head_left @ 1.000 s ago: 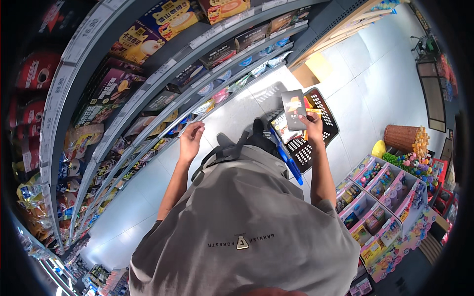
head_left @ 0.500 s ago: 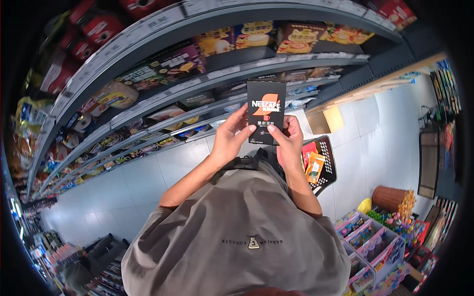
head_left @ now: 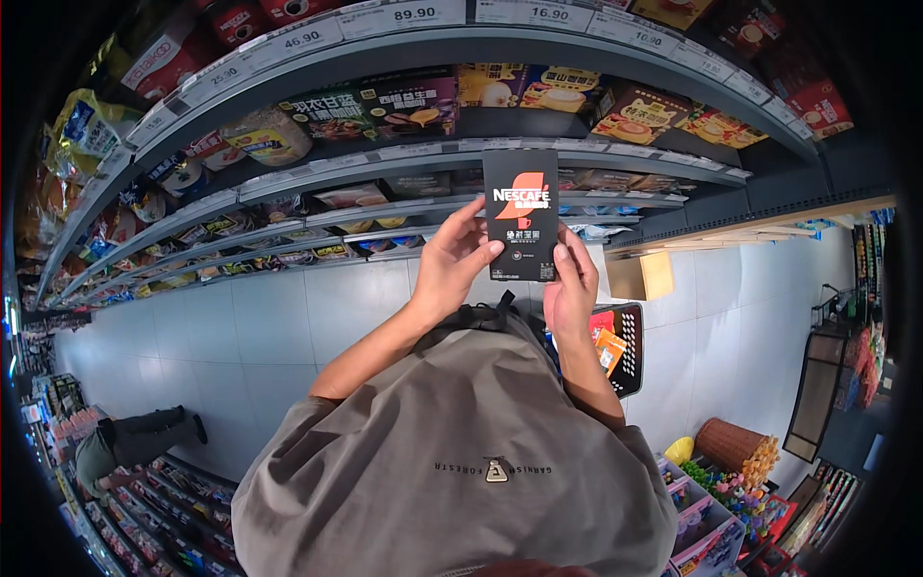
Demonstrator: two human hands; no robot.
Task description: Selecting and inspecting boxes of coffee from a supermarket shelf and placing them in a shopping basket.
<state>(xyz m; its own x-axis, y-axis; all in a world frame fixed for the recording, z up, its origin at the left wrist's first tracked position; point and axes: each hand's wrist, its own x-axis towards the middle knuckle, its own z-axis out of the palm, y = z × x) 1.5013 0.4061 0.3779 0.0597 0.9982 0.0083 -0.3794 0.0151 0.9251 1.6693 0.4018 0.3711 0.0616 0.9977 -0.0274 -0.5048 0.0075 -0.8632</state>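
As fingers hold a box, shelves behind, right forearm overlapping basket

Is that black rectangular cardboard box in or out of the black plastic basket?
Out: left hand holds the box, right hand at its edge, outside the basket.

- A black rectangular box is standing out in the far half of the scene, slightly right of the middle.
- It is being held in the air, gripped near its lower left and right edges.
- Its tall front is facing the wearer, the print reading right way up.
- An orange curved shape is crossing the far part, white lettering overlapping it; a small reddish cup is sitting below.
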